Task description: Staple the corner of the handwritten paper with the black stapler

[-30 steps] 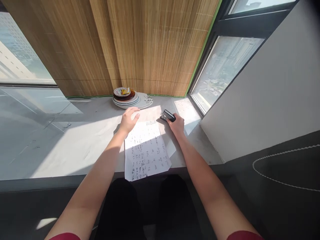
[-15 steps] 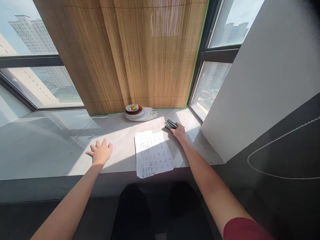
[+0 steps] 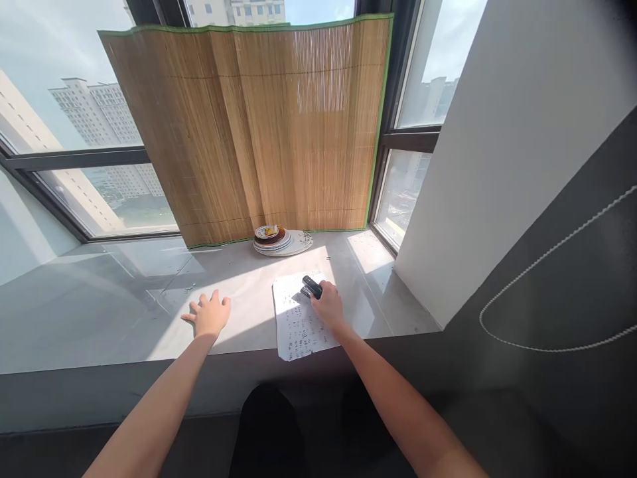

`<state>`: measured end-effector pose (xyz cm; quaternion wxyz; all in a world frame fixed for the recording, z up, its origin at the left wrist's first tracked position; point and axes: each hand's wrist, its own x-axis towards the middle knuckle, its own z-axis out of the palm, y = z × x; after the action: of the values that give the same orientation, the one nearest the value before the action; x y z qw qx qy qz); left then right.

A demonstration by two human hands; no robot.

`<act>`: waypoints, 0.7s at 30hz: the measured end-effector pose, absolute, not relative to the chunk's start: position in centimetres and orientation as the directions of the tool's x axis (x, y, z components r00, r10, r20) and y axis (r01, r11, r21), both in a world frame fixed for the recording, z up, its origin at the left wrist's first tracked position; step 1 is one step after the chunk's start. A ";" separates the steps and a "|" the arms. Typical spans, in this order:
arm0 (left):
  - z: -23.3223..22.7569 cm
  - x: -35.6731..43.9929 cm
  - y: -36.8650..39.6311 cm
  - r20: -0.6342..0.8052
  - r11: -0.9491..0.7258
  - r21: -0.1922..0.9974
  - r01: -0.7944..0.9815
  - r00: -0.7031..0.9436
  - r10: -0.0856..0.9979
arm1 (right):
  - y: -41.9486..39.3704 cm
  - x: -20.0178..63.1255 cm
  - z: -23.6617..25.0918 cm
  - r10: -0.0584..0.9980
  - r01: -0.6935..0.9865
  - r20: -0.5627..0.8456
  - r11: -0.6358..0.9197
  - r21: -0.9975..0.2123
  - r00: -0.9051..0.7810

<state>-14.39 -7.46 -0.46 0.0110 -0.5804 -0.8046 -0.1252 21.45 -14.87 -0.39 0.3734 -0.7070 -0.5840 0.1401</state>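
Observation:
My right hand [image 3: 328, 305] is closed around a black stapler [image 3: 312, 287], held over the upper right part of a handwritten sheet of paper [image 3: 293, 332]. The sheet lies on the pale window sill [image 3: 249, 335], its near end reaching past the sill's front edge. My right hand and wrist cover part of the writing. To the left of the paper, my left hand [image 3: 212, 315] rests on the sill with its fingers spread and nothing in it.
A stack of plates [image 3: 273, 242] stands at the back of the sill, against a bamboo blind [image 3: 279, 146]. Small dark bits [image 3: 328, 258] lie near the back. A slanting wall [image 3: 478, 166] borders the right side, where a beaded cord [image 3: 517, 285] hangs in a loop.
My right hand has carried the stapler leftward and nearer, from the sill beside the paper to over it. The view has tilted up slightly. My left hand stays spread on the sill.

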 end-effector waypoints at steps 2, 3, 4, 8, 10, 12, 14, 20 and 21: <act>-0.5 -14.4 -7.5 0.176 0.287 0.186 0.940 -0.319 0.931 | -14.8 22.9 -0.7 0.929 0.721 0.229 -0.056 -0.690 0.291; -0.6 -14.5 -7.5 0.183 0.284 0.184 0.941 -0.316 0.931 | -14.9 23.8 -0.8 0.924 0.717 0.224 -0.074 -0.694 0.311; -0.7 -14.6 -7.5 0.190 0.282 0.181 0.942 -0.315 0.930 | -15.0 24.7 -1.0 0.914 0.709 0.218 -0.099 -0.698 0.343; -1.0 -14.7 -7.3 0.203 0.290 0.176 0.941 -0.322 0.925 | -15.3 27.3 -1.6 0.868 0.690 0.242 -0.147 -0.709 0.433; -1.2 -14.8 -7.2 0.208 0.293 0.169 0.941 -0.325 0.923 | -15.0 28.5 -1.4 0.871 0.636 0.228 -0.119 -0.763 0.436; -1.5 -14.9 -7.1 0.214 0.298 0.161 0.941 -0.328 0.920 | -14.0 30.2 -0.7 0.851 0.527 0.187 -0.120 -0.841 0.491; -1.6 -14.9 -7.0 0.218 0.295 0.151 0.944 -0.323 0.921 | -12.2 32.1 0.1 0.804 0.445 0.167 -0.132 -0.886 0.571; -1.2 -14.7 -7.4 0.201 0.299 0.142 0.944 -0.323 0.925 | -5.0 33.0 -0.4 0.903 0.650 0.392 0.194 -0.735 0.174; -1.2 -14.6 -7.4 0.200 0.302 0.140 0.943 -0.326 0.924 | -4.0 32.4 -0.9 0.903 0.680 0.414 0.231 -0.696 0.116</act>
<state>-14.64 -7.42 -1.15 0.0409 -0.5792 -0.8058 -0.1161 32.36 -4.02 -0.91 0.4358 -0.6068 -0.6524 0.1278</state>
